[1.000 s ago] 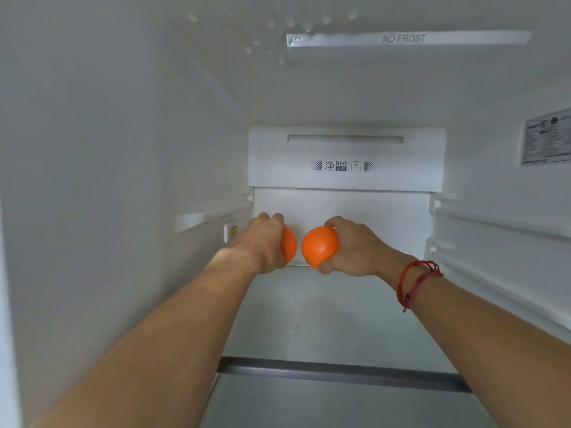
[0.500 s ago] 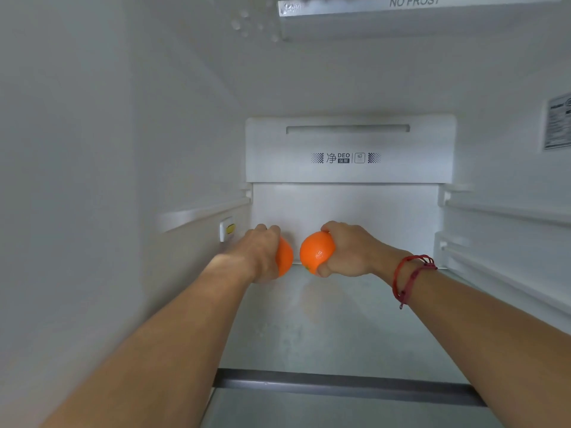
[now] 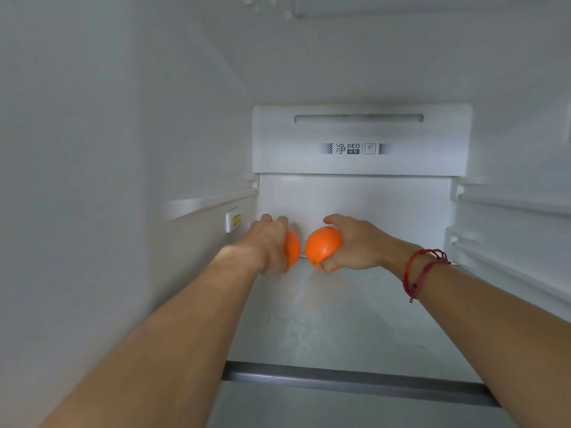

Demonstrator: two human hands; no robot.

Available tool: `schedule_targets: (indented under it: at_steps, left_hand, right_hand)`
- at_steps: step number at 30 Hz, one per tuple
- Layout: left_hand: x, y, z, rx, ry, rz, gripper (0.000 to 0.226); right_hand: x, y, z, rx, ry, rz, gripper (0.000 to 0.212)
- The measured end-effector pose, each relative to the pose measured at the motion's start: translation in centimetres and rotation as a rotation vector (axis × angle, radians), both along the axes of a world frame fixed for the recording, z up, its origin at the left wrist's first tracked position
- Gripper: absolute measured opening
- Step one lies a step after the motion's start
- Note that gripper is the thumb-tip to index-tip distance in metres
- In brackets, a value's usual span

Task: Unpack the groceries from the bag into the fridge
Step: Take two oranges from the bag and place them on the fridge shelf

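Both my arms reach deep into the white fridge. My left hand (image 3: 268, 242) is closed over an orange (image 3: 293, 247), which shows only as an orange sliver past my fingers. My right hand (image 3: 355, 244), with a red cord bracelet on the wrist, grips a second orange (image 3: 321, 246) from the right side. The two oranges sit side by side, almost touching, low at the back of the glass shelf (image 3: 355, 329) near the rear wall. Whether they rest on the glass I cannot tell. The bag is out of view.
A white vent panel (image 3: 361, 140) with a DEO label covers the upper back wall. Shelf rails run along the left wall (image 3: 210, 202) and right wall (image 3: 509, 205). A grey trim strip (image 3: 355, 381) edges the shelf front. A small yellow-tagged switch (image 3: 234, 219) sits on the left wall.
Both hands with their oranges have moved a little lower and further back toward the rear wall. My head has leaned in and down, so the ceiling strip has slid out of view.
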State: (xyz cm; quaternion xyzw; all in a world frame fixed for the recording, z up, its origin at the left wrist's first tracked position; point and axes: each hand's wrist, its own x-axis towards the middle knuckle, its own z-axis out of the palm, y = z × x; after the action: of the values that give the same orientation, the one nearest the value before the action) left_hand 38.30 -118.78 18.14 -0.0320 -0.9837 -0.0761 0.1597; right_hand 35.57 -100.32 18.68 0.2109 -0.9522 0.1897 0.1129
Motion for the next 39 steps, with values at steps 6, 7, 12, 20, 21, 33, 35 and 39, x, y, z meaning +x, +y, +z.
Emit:
schedule_targets:
  at_steps: [6,7,12,20,21,33,35,39]
  left_hand:
    - [0.3,0.2,0.0,-0.015,-0.005,0.013,0.086]
    - [0.4,0.2,0.1,-0.011,-0.003,0.015,0.086]
    - [1.7,0.4,0.6,-0.011,0.016,0.024,0.088]
    - [5.5,1.2,1.2,0.007,0.136,0.027,0.078]
    - [6.2,1.3,1.2,0.005,0.166,0.025,0.076]
    - [15.7,2.6,-1.8,-0.114,0.499,0.007,0.078]
    - [17.2,2.7,-2.3,-0.135,0.521,0.012,0.077]
    - [20.3,3.0,-3.4,-0.126,0.574,0.004,0.073]
  right_hand:
    - [-0.1,0.1,-0.1,-0.003,-0.001,0.003,0.102]
    - [-0.1,0.1,-0.1,-0.007,-0.002,0.005,0.102]
    - [0.4,0.2,0.2,-0.007,0.010,-0.002,0.101]
    - [3.9,0.7,0.8,-0.009,0.052,-0.057,0.100]
    - [4.7,0.9,0.9,-0.009,0.060,-0.067,0.100]
    - [15.7,2.9,-1.0,0.043,0.316,-0.168,0.084]
    - [17.2,3.4,-1.5,0.068,0.364,-0.184,0.082]
    - [19.8,4.3,-2.8,0.123,0.457,-0.230,0.083]
